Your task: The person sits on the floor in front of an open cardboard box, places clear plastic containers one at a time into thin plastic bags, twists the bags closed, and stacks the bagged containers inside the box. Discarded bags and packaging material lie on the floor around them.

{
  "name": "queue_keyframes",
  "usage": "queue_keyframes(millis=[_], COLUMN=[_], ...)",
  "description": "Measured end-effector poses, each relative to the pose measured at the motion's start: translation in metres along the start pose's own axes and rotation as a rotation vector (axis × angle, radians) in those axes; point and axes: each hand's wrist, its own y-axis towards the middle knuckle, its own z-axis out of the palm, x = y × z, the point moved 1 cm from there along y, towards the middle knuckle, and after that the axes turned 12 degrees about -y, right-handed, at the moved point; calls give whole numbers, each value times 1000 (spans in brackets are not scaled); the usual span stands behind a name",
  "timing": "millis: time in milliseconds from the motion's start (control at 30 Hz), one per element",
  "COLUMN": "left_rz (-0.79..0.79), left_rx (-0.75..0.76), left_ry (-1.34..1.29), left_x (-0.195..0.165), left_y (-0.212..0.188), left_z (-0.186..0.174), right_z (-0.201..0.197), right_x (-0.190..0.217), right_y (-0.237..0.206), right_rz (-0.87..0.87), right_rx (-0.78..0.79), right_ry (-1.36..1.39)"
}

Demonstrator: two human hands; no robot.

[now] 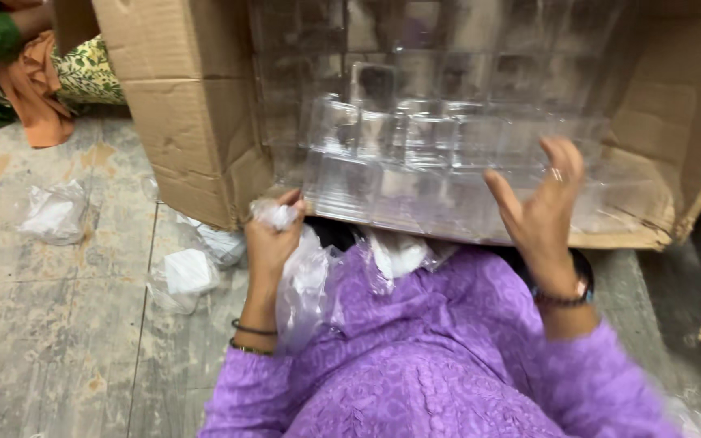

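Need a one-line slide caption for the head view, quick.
Left hand grips a clear plastic bag; right hand touches clear trays in a cardboard box.

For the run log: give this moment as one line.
left hand: grips plastic bag | right hand: open, fingers spread, at clear trays | trays stacked in cardboard box | wrapped packets on floor

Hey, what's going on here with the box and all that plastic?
A person in a purple top sits at an open cardboard box lying on its side, full of clear plastic trays. The right hand, fingers spread, presses against the front clear plastic tray. The left hand grips a crumpled clear plastic bag. More bagged white packets lie on the floor.
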Motion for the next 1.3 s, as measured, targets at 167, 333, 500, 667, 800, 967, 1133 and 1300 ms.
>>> queue_keyframes(millis=[167, 333, 500, 667, 800, 967, 1133, 1300], left_rz=[-317, -274, -74, -205, -509, -485, -563, -673], left_rx=[-51, -126, 66, 194, 452, 572, 548, 469], left_ry=[-113, 0, 288, 621, 428, 443, 365, 59], left_x=[-13, -8, 25, 94, 146, 184, 172, 151], left_y=[4, 32, 126, 237, 244, 236, 230, 209], left_z=[-38, -53, -30, 31, 54, 73, 70, 69], right_z=[158, 291, 295, 246, 126, -50, -75, -33], right_x=[64, 113, 118, 105, 19, -140, -206, -204], right_y=[137, 184, 169, 188, 185, 67, -59, -97], right_rz=[-371, -508, -361, -381, -355, 300, 761, 777], right_rx=[623, 1119, 1163, 867, 370, 115, -76, 291], right_ry=[318, -10, 4, 263, 256, 499, 744, 586])
